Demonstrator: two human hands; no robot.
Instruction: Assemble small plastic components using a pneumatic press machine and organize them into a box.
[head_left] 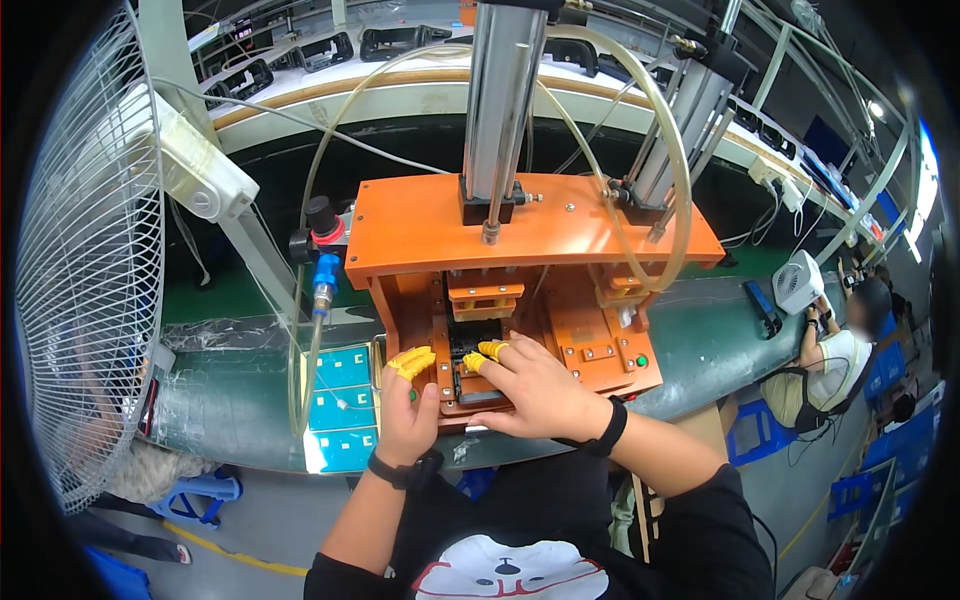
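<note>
An orange pneumatic press [540, 235] stands on the bench in front of me. Low in its left bay, a black frame-shaped part [474, 388] lies under the orange pressing block [486, 298]. My right hand [535, 388] reaches over this part from the right, fingers stretched out and tips touching it, thumb apart near the front edge. My left hand [405, 415] is upright beside the bay's left side, fingers extended and thumb apart, next to a green button [412, 395]. Yellow finger covers are on several fingertips of both hands. No held thing shows in the left hand.
A second green button [642, 361] is on the press's right front. Left of the press lies a blue-and-white sheet [342, 405]; nearby stand an air regulator [323, 220] and a wire-guard fan [90, 250]. Another person [840, 365] sits at the right. Black frames [400, 42] line the rear shelf.
</note>
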